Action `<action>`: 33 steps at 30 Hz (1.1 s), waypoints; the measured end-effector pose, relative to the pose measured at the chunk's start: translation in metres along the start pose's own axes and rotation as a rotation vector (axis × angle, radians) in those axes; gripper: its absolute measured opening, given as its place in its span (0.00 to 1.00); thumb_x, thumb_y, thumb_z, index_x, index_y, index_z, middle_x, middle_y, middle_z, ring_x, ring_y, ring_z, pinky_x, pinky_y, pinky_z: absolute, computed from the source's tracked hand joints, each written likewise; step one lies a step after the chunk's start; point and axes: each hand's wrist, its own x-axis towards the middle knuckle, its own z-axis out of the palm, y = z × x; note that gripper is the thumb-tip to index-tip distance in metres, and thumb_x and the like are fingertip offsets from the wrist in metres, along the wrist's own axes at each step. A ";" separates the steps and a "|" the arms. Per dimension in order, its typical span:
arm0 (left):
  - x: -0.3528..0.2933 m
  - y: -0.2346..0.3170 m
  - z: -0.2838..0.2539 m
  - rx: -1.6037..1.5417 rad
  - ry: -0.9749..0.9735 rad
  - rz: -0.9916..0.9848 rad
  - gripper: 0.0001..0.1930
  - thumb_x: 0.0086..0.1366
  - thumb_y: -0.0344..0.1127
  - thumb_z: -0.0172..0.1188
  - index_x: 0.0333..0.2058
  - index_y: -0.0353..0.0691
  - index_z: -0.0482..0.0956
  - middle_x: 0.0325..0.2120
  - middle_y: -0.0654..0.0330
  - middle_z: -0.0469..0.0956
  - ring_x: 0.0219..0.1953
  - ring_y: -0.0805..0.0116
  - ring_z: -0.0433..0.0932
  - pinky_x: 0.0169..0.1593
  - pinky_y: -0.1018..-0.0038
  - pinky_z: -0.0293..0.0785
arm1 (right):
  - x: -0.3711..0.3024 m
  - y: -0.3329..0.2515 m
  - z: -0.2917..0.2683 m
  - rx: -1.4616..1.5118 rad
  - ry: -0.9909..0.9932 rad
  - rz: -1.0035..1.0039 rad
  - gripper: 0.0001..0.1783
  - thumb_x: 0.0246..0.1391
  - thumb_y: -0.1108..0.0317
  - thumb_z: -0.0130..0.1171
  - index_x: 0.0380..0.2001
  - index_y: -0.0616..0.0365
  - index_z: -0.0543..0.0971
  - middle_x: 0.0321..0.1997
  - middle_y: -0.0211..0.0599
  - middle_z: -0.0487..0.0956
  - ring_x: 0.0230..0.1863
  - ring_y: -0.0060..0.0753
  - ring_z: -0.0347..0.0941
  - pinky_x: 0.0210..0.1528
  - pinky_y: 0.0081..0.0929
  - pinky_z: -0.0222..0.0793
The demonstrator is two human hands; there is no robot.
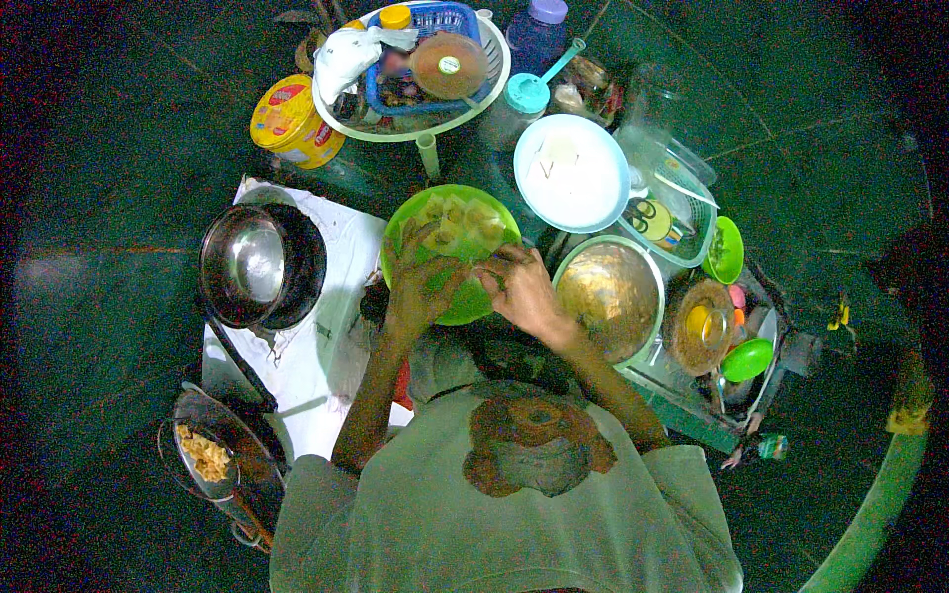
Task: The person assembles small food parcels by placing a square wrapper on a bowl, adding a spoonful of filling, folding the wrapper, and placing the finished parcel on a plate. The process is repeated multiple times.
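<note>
Green bowl (465, 296) rim crowded by surrounding vessels. My left hand (420, 282) fingers spread on pale pieces (460, 222); right hand (524, 287) fingers pinched together at rim.

Plate (455, 247) between pot (259, 265) and bowl (610, 296)

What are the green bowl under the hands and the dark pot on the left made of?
Green bowl: probably plastic, with its bright uniform colour and soft sheen. Dark pot: looks like metal, with a mirror-like inside that reflects light and a darkened outer wall.
</note>
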 end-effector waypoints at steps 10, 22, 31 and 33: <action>0.019 -0.020 -0.002 0.364 -0.015 0.104 0.13 0.54 0.44 0.69 0.37 0.49 0.85 0.66 0.61 0.64 0.74 0.42 0.44 0.58 0.16 0.23 | 0.006 0.005 0.010 -0.152 0.109 0.033 0.12 0.51 0.68 0.63 0.40 0.48 0.86 0.41 0.38 0.81 0.50 0.44 0.73 0.53 0.43 0.62; 0.016 -0.035 0.006 0.424 0.054 0.153 0.12 0.53 0.44 0.70 0.36 0.50 0.82 0.65 0.64 0.66 0.73 0.40 0.49 0.55 0.13 0.25 | 0.005 0.010 0.018 -0.126 0.107 0.043 0.12 0.53 0.67 0.62 0.41 0.47 0.85 0.44 0.38 0.78 0.52 0.46 0.70 0.53 0.44 0.60; 0.023 -0.022 -0.002 0.087 0.189 -0.134 0.08 0.52 0.37 0.71 0.31 0.44 0.84 0.60 0.55 0.70 0.71 0.38 0.51 0.66 0.28 0.35 | 0.016 0.008 0.017 -0.213 0.129 -0.034 0.11 0.55 0.64 0.61 0.41 0.48 0.85 0.47 0.37 0.79 0.51 0.43 0.71 0.53 0.43 0.59; 0.020 -0.034 0.003 0.206 0.255 -0.040 0.08 0.52 0.36 0.72 0.30 0.43 0.85 0.60 0.54 0.70 0.71 0.38 0.51 0.70 0.34 0.36 | 0.019 0.009 0.021 -0.198 0.138 -0.037 0.11 0.55 0.64 0.61 0.41 0.48 0.85 0.48 0.37 0.79 0.51 0.42 0.71 0.53 0.43 0.60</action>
